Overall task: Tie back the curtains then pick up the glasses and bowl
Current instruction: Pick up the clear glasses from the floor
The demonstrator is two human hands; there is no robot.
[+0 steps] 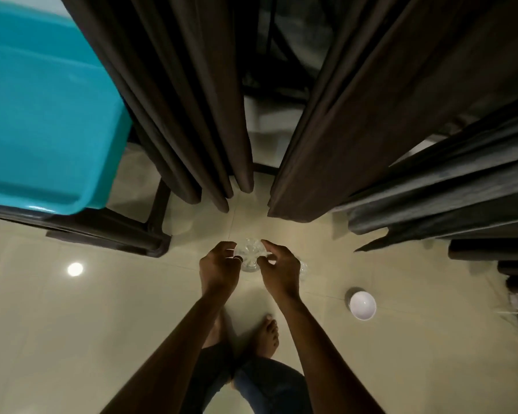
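L hand [219, 264] + R hand [280, 267] both on one clear glass [248, 254], one per side. L fingers curl round its left rim. R index hooks over the far rim w/ thumb on the near side. Both hands are gripping it.

Glass is seen almost straight from above: mouth up toward cam, long axis approx vertical, base toward the floor [132, 309]. Can't tell if the base touches the tiles or sits just off them.

Second glass [303, 268] is just beside R hand on its outer side, mostly hidden behind the knuckles. Only a clear edge shows, so orientation can't be told.

White bowl [363, 305] is on the floor right of the R forearm, well apart from both glasses, upright w/ opening up.

Bare feet [266, 336] are on the tiles between the forearms, toes toward the glass.

Beyond the glass: left curtain [177, 100] and right curtain [356, 130], dark brown, hanging in vertical folds w/ hems near the floor. A gap runs between them, in line w/ the glass.

Grey fabric [446, 198] is bunched to the right of the right curtain. Teal tub [42, 115] is far left on a dark frame [117, 234]. A round light reflection [74, 269] shows on the tiles left of L hand.
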